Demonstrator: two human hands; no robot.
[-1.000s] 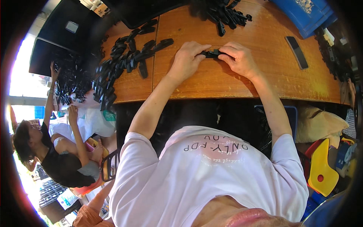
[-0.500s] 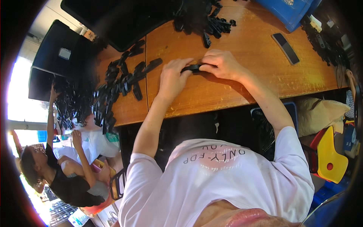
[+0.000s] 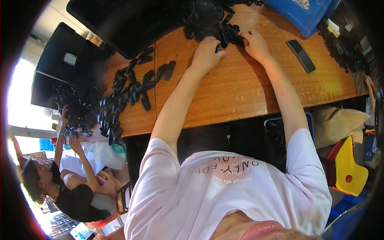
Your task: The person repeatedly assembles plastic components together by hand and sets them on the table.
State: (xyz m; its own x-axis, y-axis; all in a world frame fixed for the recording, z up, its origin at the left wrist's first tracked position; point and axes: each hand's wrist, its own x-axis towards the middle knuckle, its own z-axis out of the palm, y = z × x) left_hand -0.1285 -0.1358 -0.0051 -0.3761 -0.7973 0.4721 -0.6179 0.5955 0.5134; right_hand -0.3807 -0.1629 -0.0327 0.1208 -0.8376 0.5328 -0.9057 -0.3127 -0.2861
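Both arms reach out to a heap of small black plastic pieces [image 3: 229,34] at the table's far side. My left hand [image 3: 206,53] is at the heap's near edge, its fingers curled round a black plastic piece [image 3: 218,48] that shows between thumb and fingers. At the heap's right edge, my right hand [image 3: 256,46] has its fingertips pinched together among the pieces. What they grip there is hidden. Off to the left, many oblong black pieces [image 3: 133,93] lie in a loose spread on the wooden table [image 3: 208,96].
A phone [image 3: 301,56] lies on the right, below a blue bin [image 3: 308,18]. A large black tray [image 3: 120,28] stands at the far left. Another person [image 3: 72,188] works at a black heap on the left. A yellow chair [image 3: 350,168] is at the lower right.
Both hands have moved away from me to the far heap. The black piece they held between them is gone from there, and one more piece lies at the right end of the left spread.
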